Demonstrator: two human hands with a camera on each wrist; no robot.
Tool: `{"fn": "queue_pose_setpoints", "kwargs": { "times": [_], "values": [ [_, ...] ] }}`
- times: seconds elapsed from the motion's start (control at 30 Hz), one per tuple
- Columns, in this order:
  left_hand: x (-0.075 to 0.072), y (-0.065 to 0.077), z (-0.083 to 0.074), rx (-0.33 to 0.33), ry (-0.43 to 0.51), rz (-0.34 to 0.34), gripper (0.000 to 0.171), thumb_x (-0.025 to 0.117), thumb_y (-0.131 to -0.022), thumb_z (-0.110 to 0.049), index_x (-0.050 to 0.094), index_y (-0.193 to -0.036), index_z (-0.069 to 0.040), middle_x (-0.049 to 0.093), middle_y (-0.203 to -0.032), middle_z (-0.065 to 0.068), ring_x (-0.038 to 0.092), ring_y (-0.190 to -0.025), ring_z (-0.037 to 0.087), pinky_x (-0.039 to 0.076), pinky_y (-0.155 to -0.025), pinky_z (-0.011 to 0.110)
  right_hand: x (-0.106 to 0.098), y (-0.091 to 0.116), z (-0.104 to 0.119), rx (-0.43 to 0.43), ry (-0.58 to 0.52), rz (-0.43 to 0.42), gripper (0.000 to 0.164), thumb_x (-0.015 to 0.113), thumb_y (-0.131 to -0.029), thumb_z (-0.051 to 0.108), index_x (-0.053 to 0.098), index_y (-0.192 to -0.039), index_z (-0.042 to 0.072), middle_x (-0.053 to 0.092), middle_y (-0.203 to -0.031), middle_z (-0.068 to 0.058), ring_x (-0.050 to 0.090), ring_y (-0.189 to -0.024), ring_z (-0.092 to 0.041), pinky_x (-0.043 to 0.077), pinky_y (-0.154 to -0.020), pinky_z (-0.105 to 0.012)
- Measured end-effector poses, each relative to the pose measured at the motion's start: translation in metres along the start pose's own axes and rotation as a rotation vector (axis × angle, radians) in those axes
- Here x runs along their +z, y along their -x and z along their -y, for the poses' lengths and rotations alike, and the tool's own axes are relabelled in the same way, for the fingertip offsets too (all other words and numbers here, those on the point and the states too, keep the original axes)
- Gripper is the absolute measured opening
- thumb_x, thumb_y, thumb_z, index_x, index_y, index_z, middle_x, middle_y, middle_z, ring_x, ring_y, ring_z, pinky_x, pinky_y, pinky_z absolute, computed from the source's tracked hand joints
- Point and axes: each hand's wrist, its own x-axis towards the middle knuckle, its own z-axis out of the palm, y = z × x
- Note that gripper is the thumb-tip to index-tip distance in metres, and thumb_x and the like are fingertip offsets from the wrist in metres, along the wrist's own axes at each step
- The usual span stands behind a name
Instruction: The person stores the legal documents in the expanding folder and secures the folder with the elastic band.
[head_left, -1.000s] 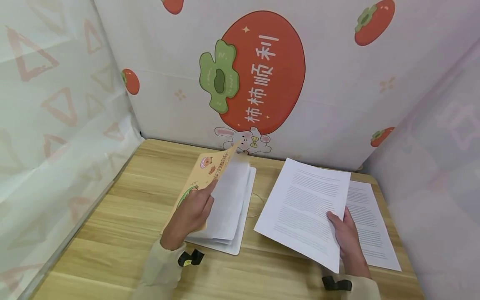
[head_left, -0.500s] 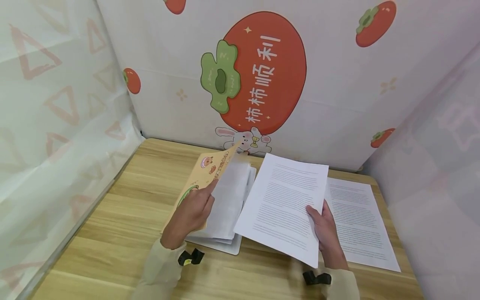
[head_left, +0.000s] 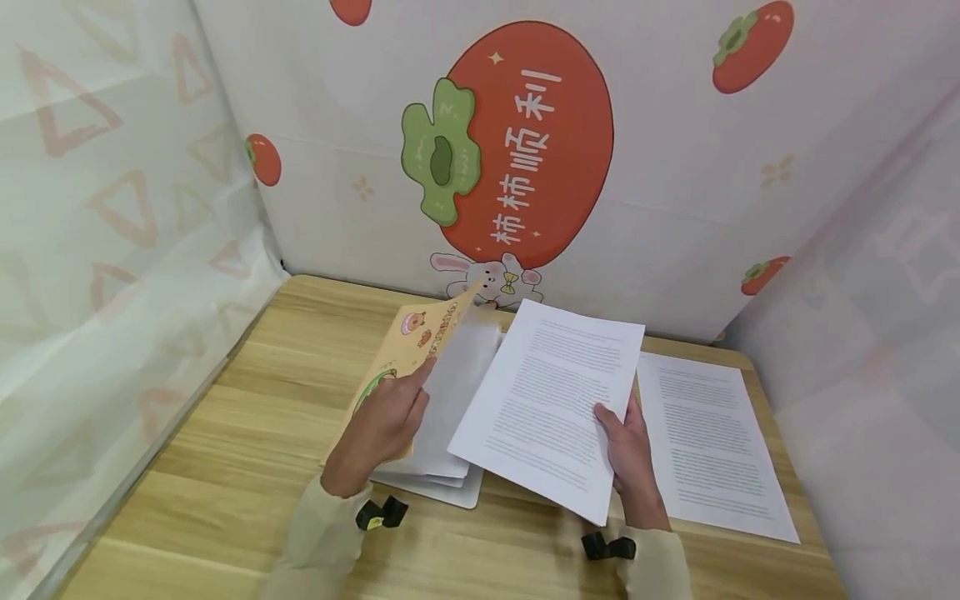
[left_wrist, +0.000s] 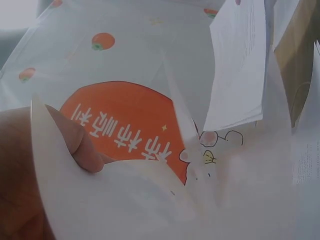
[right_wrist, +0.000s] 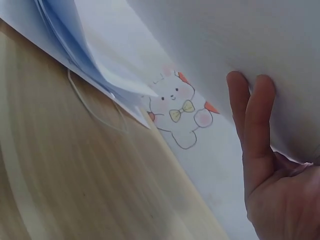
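Observation:
My left hand (head_left: 386, 421) grips the raised yellow-orange cartoon cover (head_left: 411, 333) of a folder and holds it tilted up to the left. White inner leaves (head_left: 450, 417) show beneath the cover. In the left wrist view, the left thumb (left_wrist: 90, 155) lies against the cover's pale inner side. Printed sheets (head_left: 551, 400) are pinched at their right edge by my right hand (head_left: 630, 446), thumb on top. They hang tilted above the folder's right part, partly hiding it. From below, the right wrist view shows two fingers (right_wrist: 257, 115) stretched under the sheets.
Another printed sheet (head_left: 712, 450) lies flat on the wooden table (head_left: 217, 433) at the right. A thin loop of cord (right_wrist: 85, 102) lies beside the folder. Patterned cloth walls (head_left: 660, 192) stand behind the table and at both sides.
My right hand has carried the printed sheets leftward, from beside the folder to over its right part, baring more of the sheet on the table. My left hand keeps holding the cover.

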Motion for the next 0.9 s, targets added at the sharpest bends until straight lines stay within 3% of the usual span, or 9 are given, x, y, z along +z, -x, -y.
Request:
{"fn": "queue_pose_setpoints", "kwargs": {
  "times": [0.3, 0.67, 0.9],
  "values": [
    [0.001, 0.004, -0.001, -0.017, 0.019, 0.010, 0.049, 0.046, -0.099, 0.000, 0.049, -0.146, 0.011, 0.032, -0.053, -0.013, 0.022, -0.044, -0.001, 0.027, -0.042, 0.022, 0.017, 0.012, -0.006, -0.031, -0.010, 0.059, 0.059, 0.044, -0.104, -0.003, 0.027, -0.160, 0.009, 0.057, -0.132, -0.012, 0.069, -0.099, -0.015, 0.057, -0.078, -0.030],
    [0.000, 0.002, -0.001, -0.005, 0.020, 0.006, 0.049, 0.045, -0.099, 0.000, 0.049, -0.146, 0.011, 0.035, -0.054, -0.012, 0.025, -0.044, 0.000, 0.030, -0.042, 0.024, 0.029, 0.017, -0.006, -0.056, 0.010, 0.095, 0.061, 0.044, -0.103, -0.002, 0.025, -0.160, 0.007, 0.052, -0.138, -0.021, 0.067, -0.101, -0.016, 0.055, -0.079, -0.028],
    [0.000, 0.000, -0.002, -0.001, 0.016, 0.008, 0.049, 0.044, -0.099, -0.001, 0.049, -0.145, 0.012, 0.032, -0.054, -0.012, 0.023, -0.045, 0.000, 0.029, -0.043, 0.024, 0.035, 0.015, -0.009, -0.021, -0.012, 0.114, 0.062, 0.043, -0.103, -0.002, 0.026, -0.161, 0.011, 0.051, -0.140, -0.021, 0.067, -0.102, -0.017, 0.055, -0.081, -0.029]
  ]
}}
